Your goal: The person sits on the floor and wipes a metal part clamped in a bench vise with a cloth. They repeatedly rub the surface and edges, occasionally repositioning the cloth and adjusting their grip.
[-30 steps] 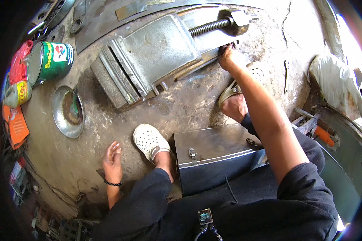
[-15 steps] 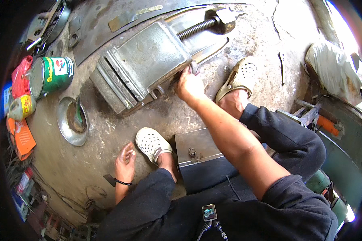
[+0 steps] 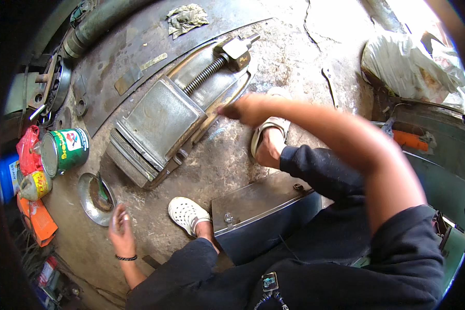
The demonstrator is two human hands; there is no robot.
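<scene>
A heavy grey machine vise (image 3: 163, 116) lies on the floor, its threaded screw (image 3: 205, 76) and square end block (image 3: 236, 53) pointing away to the upper right. My right hand (image 3: 245, 109) reaches to the vise's right side, near the rail beside the screw. Motion smears its fingers, so I cannot make out whether they hold anything. My left hand (image 3: 121, 230), with a dark bead bracelet, hovers by the rim of a shallow metal bowl (image 3: 90, 209). Its fingers are loosely bent and apart, with nothing visible in them. A green-handled brush (image 3: 103, 192) rests in the bowl.
A green paint can (image 3: 70, 151), a yellow-labelled bottle (image 3: 36, 186) and an orange packet (image 3: 37, 219) stand at the left. A metal box (image 3: 261, 204) sits between my legs. A crumpled rag (image 3: 187, 20) lies on the far metal sheet (image 3: 134, 39). At right are a wrench-like tool (image 3: 329, 87) and a white sack (image 3: 398, 64).
My view has shifted, and the vise appears further left and lower. My right hand has moved along the vise's side with the elbow raised. My left hand is now beside the bowl.
</scene>
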